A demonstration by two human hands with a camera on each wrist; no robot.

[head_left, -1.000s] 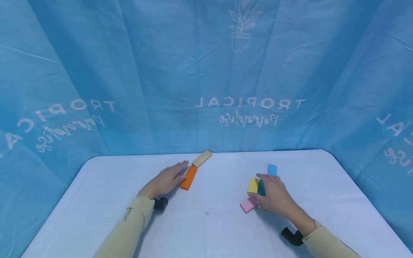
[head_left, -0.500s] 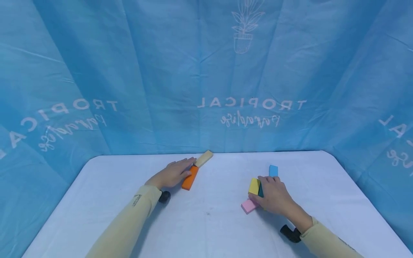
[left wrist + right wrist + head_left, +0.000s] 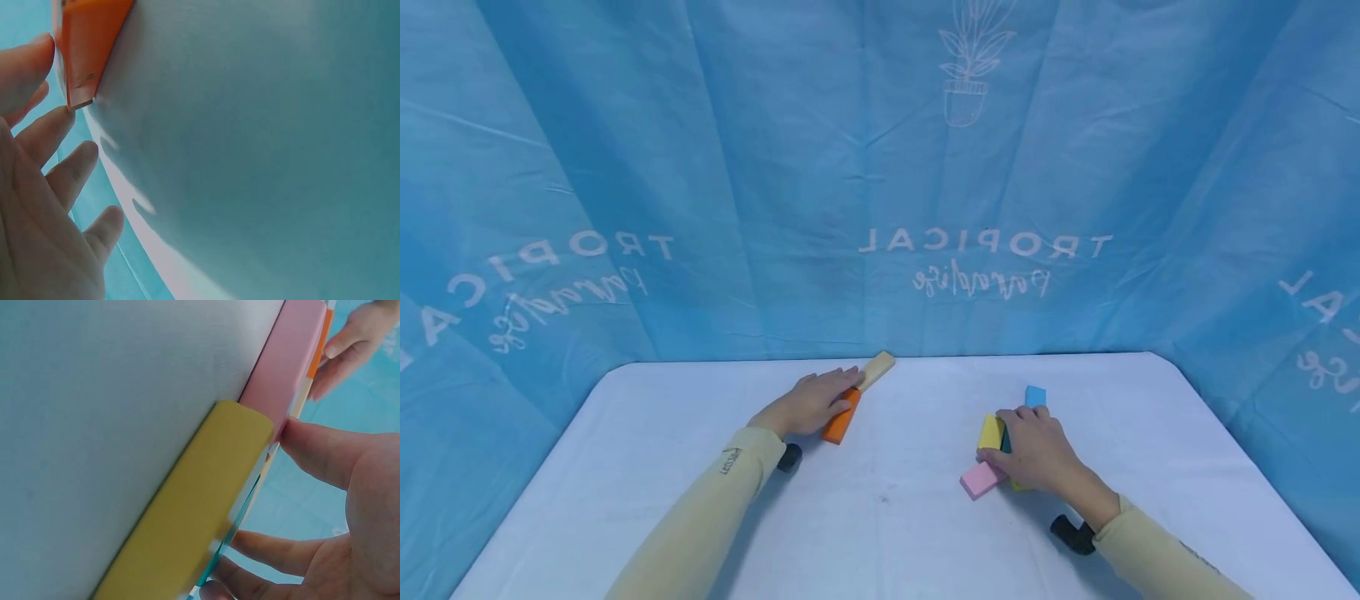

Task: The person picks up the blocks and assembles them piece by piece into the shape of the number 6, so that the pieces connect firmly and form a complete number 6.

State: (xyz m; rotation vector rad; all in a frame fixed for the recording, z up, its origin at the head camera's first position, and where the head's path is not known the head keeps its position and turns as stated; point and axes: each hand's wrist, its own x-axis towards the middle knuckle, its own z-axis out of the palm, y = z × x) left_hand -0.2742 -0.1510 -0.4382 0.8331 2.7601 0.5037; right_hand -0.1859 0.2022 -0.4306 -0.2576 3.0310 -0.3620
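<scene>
In the head view my left hand (image 3: 805,403) lies with extended fingers over an orange block (image 3: 842,418), fingertips at the near end of a pale wooden block (image 3: 878,367). The left wrist view shows its fingers spread beside the orange block (image 3: 90,53). My right hand (image 3: 1039,448) curls thumb and fingers round a teal block (image 3: 1007,440), largely hidden by the hand. Left of it is a yellow block (image 3: 990,432); a pink block (image 3: 981,480) lies nearer. Another yellow block (image 3: 187,506) fills the right wrist view's middle, touching the pink block (image 3: 284,362).
A light blue block (image 3: 1035,395) lies just beyond my right hand on the white-covered table (image 3: 895,542). Blue printed curtain (image 3: 805,183) hangs behind the table and along both sides. Black wrist devices (image 3: 1072,535) sit under both forearms.
My left hand has moved right and slightly away, over the orange block toward the wooden one. My right hand stays over its blocks, with only a small shift of the fingers.
</scene>
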